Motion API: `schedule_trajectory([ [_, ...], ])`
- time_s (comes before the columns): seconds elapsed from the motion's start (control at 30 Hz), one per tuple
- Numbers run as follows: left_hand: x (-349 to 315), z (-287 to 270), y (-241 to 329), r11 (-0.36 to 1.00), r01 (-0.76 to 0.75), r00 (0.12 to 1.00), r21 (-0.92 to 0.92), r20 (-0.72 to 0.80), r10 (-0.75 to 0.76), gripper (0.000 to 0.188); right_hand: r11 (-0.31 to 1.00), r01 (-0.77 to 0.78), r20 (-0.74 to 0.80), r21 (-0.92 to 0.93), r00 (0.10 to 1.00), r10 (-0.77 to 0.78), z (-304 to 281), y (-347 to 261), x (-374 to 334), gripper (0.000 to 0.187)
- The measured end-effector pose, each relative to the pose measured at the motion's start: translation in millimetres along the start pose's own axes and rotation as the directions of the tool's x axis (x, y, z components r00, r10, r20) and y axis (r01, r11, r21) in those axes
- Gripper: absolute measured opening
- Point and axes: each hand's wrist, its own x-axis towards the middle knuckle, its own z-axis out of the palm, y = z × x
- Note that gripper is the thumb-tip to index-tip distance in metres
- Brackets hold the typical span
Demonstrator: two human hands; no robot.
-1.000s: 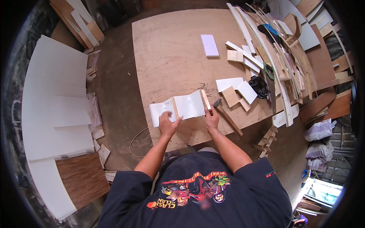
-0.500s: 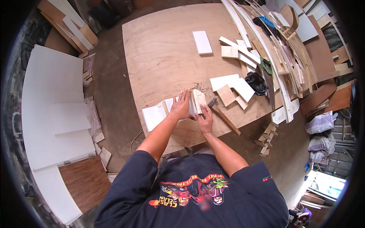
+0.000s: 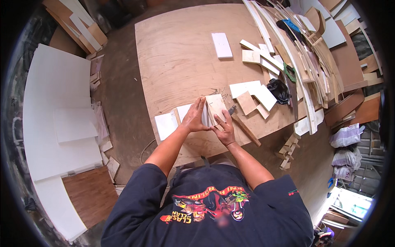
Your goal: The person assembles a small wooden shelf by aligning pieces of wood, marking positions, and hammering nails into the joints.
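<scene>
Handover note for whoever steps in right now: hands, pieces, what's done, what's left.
Left hand: flat, fingers spread on the white panel pieces near the front edge of the plywood table.
Right hand: fingers steadying a small wooden board against those pieces.
Hammer: lies just right of the right hand, untouched.
Done: board and white pieces brought together.
Left: the join looks unfastened; no nail visible. More offcuts lie to the right.

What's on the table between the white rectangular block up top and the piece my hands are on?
Nothing much: in the head view, bare plywood table runs from the white block down to the small board, apart from a few thin nails just above it.
</scene>
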Motion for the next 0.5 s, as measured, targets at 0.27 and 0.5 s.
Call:
schedule_trajectory([
  [0.27, -6, -13, -1, 0.999, 0.033, 0.996, -0.033, -0.077, -0.036, 0.149, 0.989, 0.095, 0.033, -0.113, 0.995, -0.092, 1, -14, 11, 0.057],
  [0.5, -9, -15, -4, 0.995, -0.002, 0.992, -0.104, -0.126, -0.011, 0.146, 0.992, 0.07, -0.008, -0.108, 0.997, -0.071, 12, -21, 13, 0.058],
])
